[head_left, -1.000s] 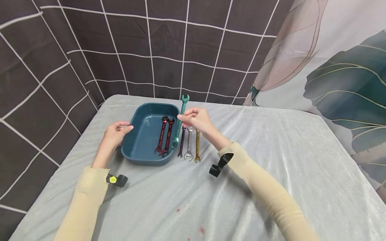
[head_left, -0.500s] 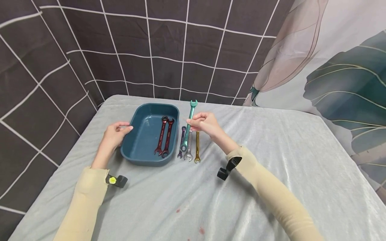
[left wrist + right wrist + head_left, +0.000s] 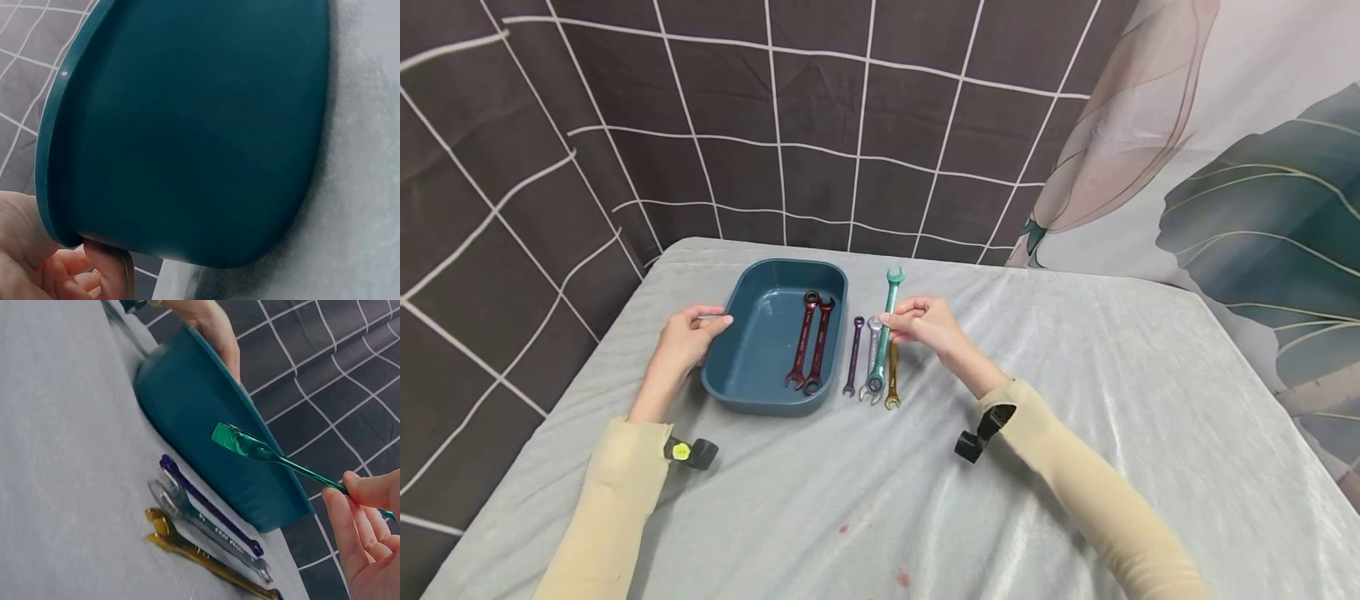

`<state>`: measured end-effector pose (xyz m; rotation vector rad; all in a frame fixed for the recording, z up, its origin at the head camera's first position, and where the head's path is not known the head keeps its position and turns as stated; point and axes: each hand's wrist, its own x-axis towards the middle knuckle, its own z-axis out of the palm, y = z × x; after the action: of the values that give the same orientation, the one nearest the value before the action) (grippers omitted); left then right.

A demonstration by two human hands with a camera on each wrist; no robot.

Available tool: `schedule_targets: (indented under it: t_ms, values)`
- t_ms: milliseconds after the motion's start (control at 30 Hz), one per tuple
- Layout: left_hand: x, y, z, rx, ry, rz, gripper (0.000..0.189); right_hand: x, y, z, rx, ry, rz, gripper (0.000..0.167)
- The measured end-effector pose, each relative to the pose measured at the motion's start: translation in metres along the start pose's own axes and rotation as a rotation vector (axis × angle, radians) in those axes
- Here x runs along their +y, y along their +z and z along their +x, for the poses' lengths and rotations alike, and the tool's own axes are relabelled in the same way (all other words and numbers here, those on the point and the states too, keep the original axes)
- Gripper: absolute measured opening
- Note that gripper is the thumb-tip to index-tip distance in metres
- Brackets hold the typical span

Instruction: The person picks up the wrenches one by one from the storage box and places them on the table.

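A bin [image 3: 767, 406] stands toward the tabletop's [image 3: 790, 517] back left corner, two wrenches [image 3: 801, 342] inside near its right edge, the left hand [image 3: 681, 337] at its left edge. Right of it lie three more wrenches [image 3: 853, 358], the right hand [image 3: 928, 325] holding another wrench [image 3: 882, 346] above that row.

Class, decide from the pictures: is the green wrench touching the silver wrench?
Apart. The right wrist view shows the green wrench raised clear of the silver wrench, with the bin visible in the gap between them.

No lettering is legible
Marks on the silver wrench [image 3: 215, 529], the left red wrench [image 3: 803, 337] and the yellow sticker [image 3: 681, 451] are too small or blurred to read.
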<state>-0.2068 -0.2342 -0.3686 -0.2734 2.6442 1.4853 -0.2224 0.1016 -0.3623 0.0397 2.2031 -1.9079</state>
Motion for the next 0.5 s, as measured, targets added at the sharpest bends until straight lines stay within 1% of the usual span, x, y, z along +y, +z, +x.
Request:
schedule_targets:
  t_ms: [333,500]
  values:
    - [0.001,0.0,0.0,0.001,-0.002,-0.006,0.047,0.012,-0.014,-0.002,0.007,0.049,-0.003,0.013]
    - [0.001,0.0,0.0,0.004,-0.002,0.003,0.047,0.016,-0.019,-0.003,0.004,0.068,-0.028,0.017]
